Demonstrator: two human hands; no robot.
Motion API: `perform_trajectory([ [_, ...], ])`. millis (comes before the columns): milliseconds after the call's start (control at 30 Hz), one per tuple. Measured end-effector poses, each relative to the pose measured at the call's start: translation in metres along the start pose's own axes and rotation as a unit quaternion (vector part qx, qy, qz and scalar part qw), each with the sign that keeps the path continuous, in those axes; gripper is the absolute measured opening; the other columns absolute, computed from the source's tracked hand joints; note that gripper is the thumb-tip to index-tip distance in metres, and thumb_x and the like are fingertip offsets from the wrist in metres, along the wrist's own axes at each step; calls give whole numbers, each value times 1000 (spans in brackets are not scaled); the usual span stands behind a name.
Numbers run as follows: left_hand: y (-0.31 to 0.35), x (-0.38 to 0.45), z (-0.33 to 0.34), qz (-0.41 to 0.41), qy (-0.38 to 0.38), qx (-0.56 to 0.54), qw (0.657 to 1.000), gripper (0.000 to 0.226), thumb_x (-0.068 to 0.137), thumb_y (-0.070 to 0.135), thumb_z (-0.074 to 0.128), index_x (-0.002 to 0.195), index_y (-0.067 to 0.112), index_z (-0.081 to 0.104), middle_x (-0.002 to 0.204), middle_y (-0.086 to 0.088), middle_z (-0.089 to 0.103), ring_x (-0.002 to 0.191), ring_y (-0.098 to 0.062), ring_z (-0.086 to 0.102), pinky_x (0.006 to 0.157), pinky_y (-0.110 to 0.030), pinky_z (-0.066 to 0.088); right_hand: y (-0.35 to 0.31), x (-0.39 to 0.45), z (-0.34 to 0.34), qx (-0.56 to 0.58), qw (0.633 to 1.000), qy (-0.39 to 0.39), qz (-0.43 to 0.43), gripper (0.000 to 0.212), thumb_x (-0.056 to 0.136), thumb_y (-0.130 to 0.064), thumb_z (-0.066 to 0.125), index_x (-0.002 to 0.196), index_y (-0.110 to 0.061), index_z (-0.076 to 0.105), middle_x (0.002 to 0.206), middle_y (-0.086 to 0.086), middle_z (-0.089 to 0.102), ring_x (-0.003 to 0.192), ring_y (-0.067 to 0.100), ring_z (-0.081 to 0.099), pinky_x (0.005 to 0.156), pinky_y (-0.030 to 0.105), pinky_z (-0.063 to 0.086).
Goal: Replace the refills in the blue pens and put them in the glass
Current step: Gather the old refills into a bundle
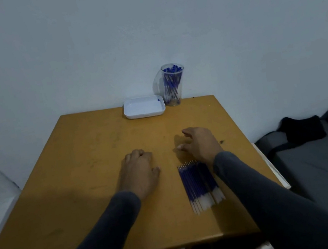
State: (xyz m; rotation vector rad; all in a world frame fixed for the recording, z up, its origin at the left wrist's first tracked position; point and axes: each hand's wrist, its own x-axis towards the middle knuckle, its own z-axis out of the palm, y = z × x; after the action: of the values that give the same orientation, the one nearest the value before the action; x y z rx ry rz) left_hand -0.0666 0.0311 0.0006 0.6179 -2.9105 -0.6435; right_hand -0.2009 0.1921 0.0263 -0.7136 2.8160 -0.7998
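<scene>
Here, table: a yellow-brown wooden table (85,181) stands against a pale wall, its far edge touching the wall.
Glass: a clear tumbler (173,84) stands upright at the far edge, right of centre, against the wall.
Blue pens: a bundle of blue pens (171,84) stands inside the glass, caps up.
Tray: a shallow white tray (144,106) lies just left of the glass, touching or nearly touching it; a small blue mark sits at its far right corner, too small to identify.
Refills: a row of blue refills (200,185) lies side by side on the near right part of the table, metal tips pointing far, clear ends near.
Left hand: the left hand (139,172) rests palm down on the table centre, fingers curled under, holding nothing.
Right hand: the right hand (200,143) hovers just beyond the refill tips, fingers spread and loosely bent, empty.
Sleeves: both arms wear dark grey sleeves (103,232).
Right side: a grey bed (317,164) with a black garment (302,128) on it.
</scene>
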Motion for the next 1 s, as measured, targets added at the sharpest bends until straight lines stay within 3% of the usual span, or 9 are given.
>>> perform_trajectory([
  [267,45,-74,9,52,2,28,998,49,97,47,54,142,30,51,140,6,46,127,-18,37,110,-39,36,34,-86,-6,-54,998,6,13,55,90,-46,73,139,-22,61,128,5,60,122,26,53,101,43,51],
  [433,58,-102,13,69,-25,-20,997,66,92,55,60,149,25,45,143,7,48,128,-15,38,108,-33,36,35,-126,-8,-44,999,-23,-9,39,96,-45,65,127,-22,66,114,4,55,103,20,54,84,29,45],
  [567,61,-110,16,76,-57,-37,995,82,85,51,72,153,21,38,151,6,42,134,-15,34,113,-30,32,30,-147,-14,-11,998,-54,-36,50,97,-31,67,145,-20,55,129,4,56,108,15,56,96,28,49],
  [700,59,-109,17,69,-69,-62,993,87,82,43,79,154,20,37,154,7,41,135,-15,34,115,-35,34,28,-153,-19,22,994,-88,-67,63,91,-21,76,149,-21,52,136,1,58,105,9,56,87,13,43],
  [800,52,-108,15,61,-62,-50,995,86,82,43,79,154,23,36,154,9,40,135,-14,32,115,-34,33,29,-153,-23,-1,992,-100,-75,75,84,-32,82,151,-22,48,134,-1,56,112,12,52,93,22,44],
  [900,46,-106,15,64,-57,-21,996,84,83,50,75,154,27,36,155,14,39,132,-13,30,114,-35,33,25,-151,-25,-70,985,-119,-98,76,85,-39,79,152,-22,47,144,0,53,132,20,45,111,34,39],
  [1000,45,-105,16,69,-60,-16,996,83,84,53,73,154,27,36,157,16,36,131,-13,30,114,-34,32,16,-150,-21,-99,980,-135,-109,68,90,-32,76,151,-19,48,153,2,49,139,20,43,118,32,32],
])
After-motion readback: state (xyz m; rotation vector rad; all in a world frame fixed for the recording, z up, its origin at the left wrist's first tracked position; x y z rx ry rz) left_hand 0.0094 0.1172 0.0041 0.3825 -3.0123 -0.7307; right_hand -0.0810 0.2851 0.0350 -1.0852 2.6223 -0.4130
